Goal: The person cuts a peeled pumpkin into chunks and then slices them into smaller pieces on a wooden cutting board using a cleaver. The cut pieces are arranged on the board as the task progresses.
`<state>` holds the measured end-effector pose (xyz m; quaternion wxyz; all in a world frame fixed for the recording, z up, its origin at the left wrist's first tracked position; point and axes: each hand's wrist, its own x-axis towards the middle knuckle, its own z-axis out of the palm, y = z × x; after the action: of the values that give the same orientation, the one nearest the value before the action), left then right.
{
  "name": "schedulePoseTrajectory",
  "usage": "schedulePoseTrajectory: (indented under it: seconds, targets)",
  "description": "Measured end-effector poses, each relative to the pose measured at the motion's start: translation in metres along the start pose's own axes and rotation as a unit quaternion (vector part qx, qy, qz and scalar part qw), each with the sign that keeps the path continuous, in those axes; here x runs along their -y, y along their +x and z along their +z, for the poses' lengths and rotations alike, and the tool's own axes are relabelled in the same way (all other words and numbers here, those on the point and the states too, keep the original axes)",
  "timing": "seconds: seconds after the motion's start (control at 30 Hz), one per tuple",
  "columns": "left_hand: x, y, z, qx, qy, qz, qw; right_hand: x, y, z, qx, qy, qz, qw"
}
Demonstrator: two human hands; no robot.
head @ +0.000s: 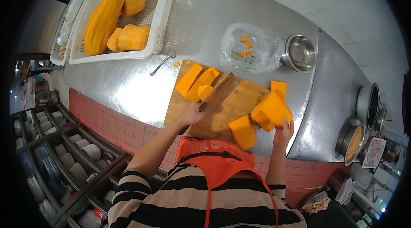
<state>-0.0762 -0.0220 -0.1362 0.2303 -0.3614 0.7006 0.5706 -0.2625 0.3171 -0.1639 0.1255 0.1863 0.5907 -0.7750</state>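
Note:
My left hand [192,114] grips the handle of a kitchen cleaver [221,95], whose blade slants away over the wooden cutting board [239,98]. Left of the blade lie several cut pieces of orange squash [189,79], one small chunk [204,91] close against the steel. My right hand [284,130] has its fingers on a large peeled squash piece [276,109] at the board's right side. Other pieces sit around it, including a flat-faced chunk [243,131] on the near edge of the board and another piece [278,88] behind.
On the steel counter [199,13], a white plastic basket [157,38] holds a whole squash [103,24] and peeled chunks. A metal scoop [163,62], a plastic bag [234,40] with orange scraps and steel bowls [300,53] lie beyond the board. Pots [367,107] stand far right.

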Motion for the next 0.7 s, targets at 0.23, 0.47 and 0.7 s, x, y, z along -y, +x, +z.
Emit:
schedulePoseTrajectory:
  seconds: [0.23, 0.47, 0.7]
  targets:
    - [0.026, 0.001, 0.006, -0.092, 0.134, 0.130, 0.978, -0.004, 0.041, -0.067, -0.055, -0.298, 0.005, 0.953]
    - [-0.009, -0.029, 0.017, -0.146, 0.337, 0.129, 0.921, 0.034, -0.049, 0.154, 0.381, -0.457, -0.333, 0.732]
    - [0.025, -0.040, 0.035, -0.161, 0.286, 0.091, 0.940, 0.011, 0.008, 0.230, 0.363, -0.410, -0.265, 0.794]
